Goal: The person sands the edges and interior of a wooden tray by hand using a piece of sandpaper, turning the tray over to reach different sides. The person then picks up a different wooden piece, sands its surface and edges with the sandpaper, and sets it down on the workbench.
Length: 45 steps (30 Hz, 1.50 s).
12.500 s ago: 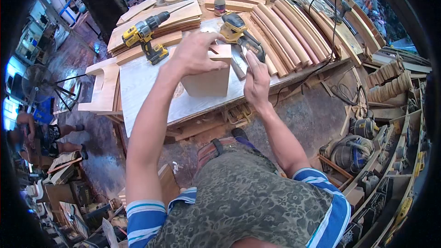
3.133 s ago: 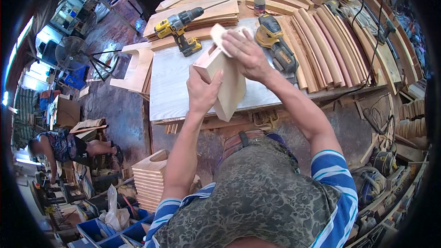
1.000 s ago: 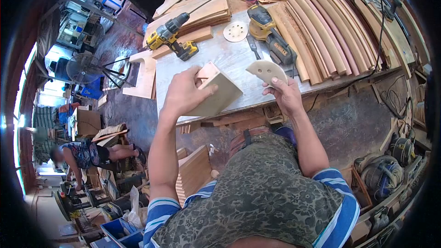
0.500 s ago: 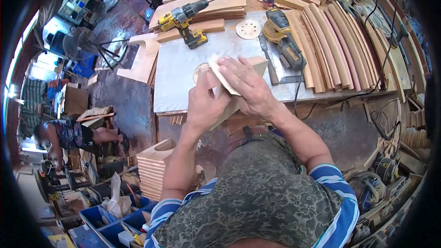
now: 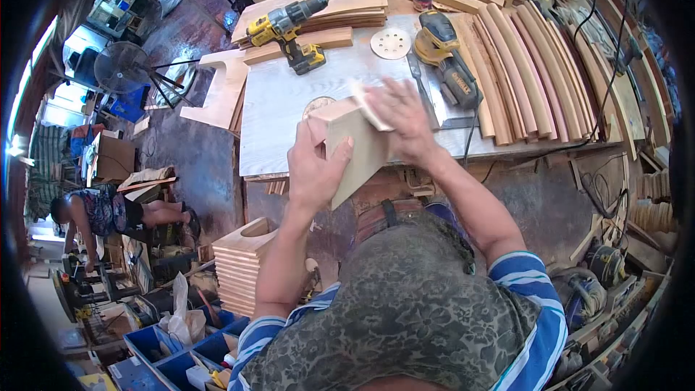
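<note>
My left hand point(image 5: 315, 166) grips a wooden board point(image 5: 358, 156) by its left side, thumb on the near face. The board is tilted up above the front edge of the workbench. My right hand point(image 5: 405, 119), smeared by motion, holds a pale sheet of sandpaper point(image 5: 372, 110) under its palm and fingers, against the board's upper edge. Part of the sheet is hidden by the hand. Behind the board, a round disc point(image 5: 318, 107) shows partly on the bench.
On the workbench point(image 5: 275, 130) lie a yellow drill point(image 5: 289, 32), a sander point(image 5: 445, 58), a perforated sanding disc point(image 5: 391, 43) and a row of curved wooden strips point(image 5: 532, 76). Stacked wooden pieces point(image 5: 235, 271) stand lower left. Another person point(image 5: 108, 213) bends over at far left.
My right hand and the sandpaper have shifted right along the board. The board has turned, so its broad face now shows toward me.
</note>
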Motion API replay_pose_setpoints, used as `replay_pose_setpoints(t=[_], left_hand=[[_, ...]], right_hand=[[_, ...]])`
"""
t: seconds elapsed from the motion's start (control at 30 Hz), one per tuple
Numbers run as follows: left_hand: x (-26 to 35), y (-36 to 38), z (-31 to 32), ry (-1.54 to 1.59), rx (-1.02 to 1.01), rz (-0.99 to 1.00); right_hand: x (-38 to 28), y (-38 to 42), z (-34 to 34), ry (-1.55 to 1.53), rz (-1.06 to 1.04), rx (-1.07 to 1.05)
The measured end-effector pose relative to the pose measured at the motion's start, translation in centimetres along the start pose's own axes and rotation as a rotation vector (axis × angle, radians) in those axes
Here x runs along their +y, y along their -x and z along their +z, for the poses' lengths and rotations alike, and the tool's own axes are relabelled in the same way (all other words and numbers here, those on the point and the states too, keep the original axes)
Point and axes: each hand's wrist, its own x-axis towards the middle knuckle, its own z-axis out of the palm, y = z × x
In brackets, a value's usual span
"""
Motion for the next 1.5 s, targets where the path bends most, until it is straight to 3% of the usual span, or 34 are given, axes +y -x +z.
replay_pose_setpoints(t=[0.1,0.17,0.27,0.37,0.43,0.5,0.53,0.6,0.63,0.7,0.8,0.87,0.97,1.1,1.17,1.23,1.3,1.33,1.4,1.47,1.5], left_hand=[[-0.6,0.2,-0.1,-0.025,-0.003,0.044],[1.2,0.7,0.1,-0.077,-0.033,0.009],[1.3,1.0,0.2,-0.074,-0.031,-0.031],[0.6,1.0,-0.3,0.106,-0.018,-0.043],[0.4,0.9,-0.5,0.063,-0.038,-0.017],[0.8,0.9,-0.5,0.075,-0.042,-0.033],[1.0,0.6,-0.4,0.094,-0.039,-0.038],[1.4,0.4,-0.5,-0.022,-0.071,-0.035],[1.4,0.5,-0.5,-0.136,-0.097,-0.03],[1.3,0.6,-0.3,-0.048,-0.106,-0.055],[1.1,1.1,-0.5,0.089,-0.057,-0.082],[0.7,1.2,-0.6,0.132,-0.02,-0.089],[0.0,1.1,-1.4,0.069,-0.02,-0.063],[0.8,2.0,-1.0,0.024,-0.036,-0.085],[1.1,1.9,-1.1,0.019,-0.049,-0.089],[0.9,2.0,-1.4,-0.093,-0.019,-0.044],[0.6,1.9,-1.2,-0.032,-0.016,-0.04],[0.6,1.6,-1.0,0.028,-0.022,-0.029],[1.1,0.7,-0.6,0.051,-0.033,-0.049],[1.3,0.9,0.0,0.071,-0.053,-0.08],[1.3,0.9,0.5,0.009,-0.055,0.024]], right_hand=[[0.1,0.4,-1.1,0.144,0.056,-0.063],[-4.5,-2.0,-0.9,-0.115,-0.077,0.07],[-3.2,-1.4,-0.7,-0.117,-0.113,0.017],[6.7,4.1,1.4,0.112,0.201,-0.044],[8.0,4.2,0.7,0.2,0.295,-0.076],[7.2,3.7,1.1,0.153,0.196,-0.068],[4.0,2.0,1.9,-0.125,0.045,0.094],[-4.2,-1.2,1.3,-0.093,-0.036,0.114],[-4.3,-1.5,1.0,-0.09,-0.027,0.116],[-4.1,-1.9,0.8,-0.131,-0.192,0.086],[5.3,3.3,3.0,-0.038,0.145,0.098],[8.5,4.9,1.9,0.211,0.233,-0.021],[7.4,4.0,2.7,0.171,0.221,0.011],[-4.3,-1.0,0.3,-0.168,0.043,0.056],[1.3,1.7,2.4,-0.091,-0.035,0.059],[6.8,4.0,2.5,0.218,0.25,0.012],[6.8,3.6,1.6,0.266,0.259,-0.016],[6.5,3.1,1.1,0.319,0.272,-0.035],[2.3,1.4,2.6,-0.148,0.071,0.154],[-6.1,-2.4,0.0,-0.189,0.022,0.107],[-7.0,-3.2,-0.7,-0.184,0.023,0.113]])
